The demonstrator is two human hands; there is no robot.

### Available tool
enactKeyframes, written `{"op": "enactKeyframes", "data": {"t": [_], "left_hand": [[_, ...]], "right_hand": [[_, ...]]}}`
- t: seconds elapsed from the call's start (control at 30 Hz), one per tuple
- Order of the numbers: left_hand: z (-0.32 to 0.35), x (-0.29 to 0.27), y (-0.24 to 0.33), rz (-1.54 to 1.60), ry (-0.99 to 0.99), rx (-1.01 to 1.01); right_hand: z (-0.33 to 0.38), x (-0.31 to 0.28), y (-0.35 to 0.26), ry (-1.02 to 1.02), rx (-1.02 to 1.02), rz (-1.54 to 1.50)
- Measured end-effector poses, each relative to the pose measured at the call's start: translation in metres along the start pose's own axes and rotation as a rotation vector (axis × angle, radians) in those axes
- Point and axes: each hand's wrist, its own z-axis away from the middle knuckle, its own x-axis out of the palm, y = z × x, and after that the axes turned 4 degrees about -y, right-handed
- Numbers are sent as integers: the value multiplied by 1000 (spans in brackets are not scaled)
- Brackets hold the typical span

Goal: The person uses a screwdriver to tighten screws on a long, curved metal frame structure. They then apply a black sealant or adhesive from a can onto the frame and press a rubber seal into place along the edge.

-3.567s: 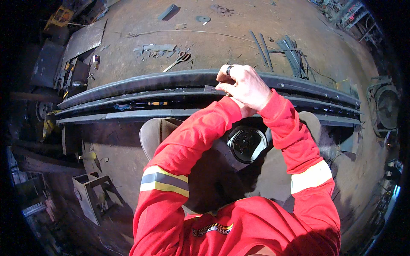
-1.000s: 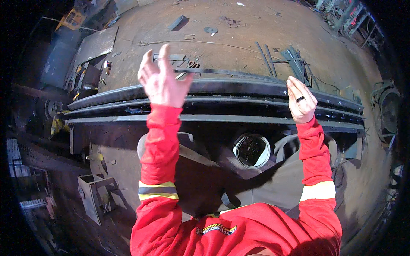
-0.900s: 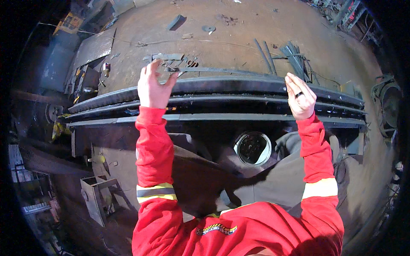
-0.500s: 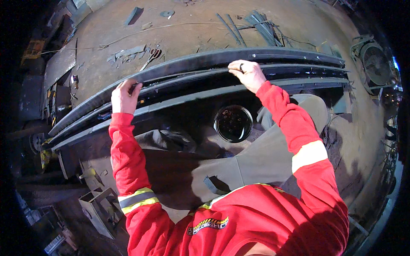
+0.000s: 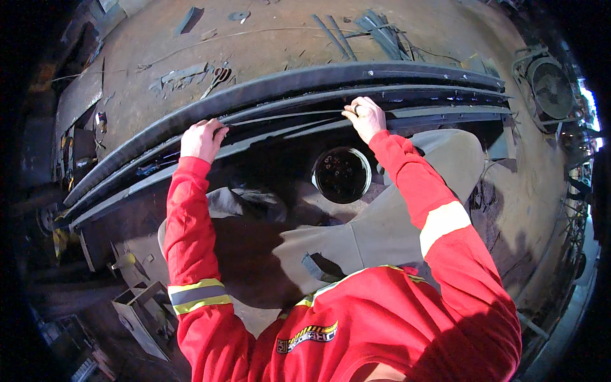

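Long dark curved steel beams (image 5: pixel 407 73) lie stacked in front of me, running left to right. My left hand (image 5: pixel 202 139) rests on the middle beam with its fingers closed on the left end of a thin grey strip (image 5: pixel 286 116). My right hand (image 5: pixel 364 118), which wears a ring, pinches the strip's right end. The strip stretches between both hands along the groove between the beams. Both of my arms are in red sleeves with reflective bands.
A round dark opening (image 5: pixel 341 175) sits in the grey plate (image 5: pixel 382 229) below the beams. Beyond them, pliers (image 5: pixel 218 76) and metal scraps (image 5: pixel 382 25) lie on the rusty floor. A round fan housing (image 5: pixel 552 79) stands at the right, and a metal bracket (image 5: pixel 143 312) at the lower left.
My hands were clasped together, then rose apart in the air, then came down onto the beams. They now hold the thin strip between them.
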Motion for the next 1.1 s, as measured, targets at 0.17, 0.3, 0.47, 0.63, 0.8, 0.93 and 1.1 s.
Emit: {"op": "enactKeyframes", "data": {"t": [0.17,0.3,0.47,0.63,0.8,0.93,1.1], "left_hand": [[1,2,0,10,43,2],[2,7,-6,29,27,-7],[6,11,-14,52,-13,-14],[3,22,-22,70,-72,45],[8,28,-30,56,-90,37],[5,34,-28,34,-98,41],[7,34,-27,46,-27,46]], "right_hand": [[-4,3,2,24,-33,0],[-3,8,3,0,-39,-11],[-6,8,0,-36,-32,5],[-5,5,-2,-77,-13,31],[-4,9,0,-71,-117,59],[-2,8,2,-45,-150,71],[-17,0,10,-289,-23,12]]}}
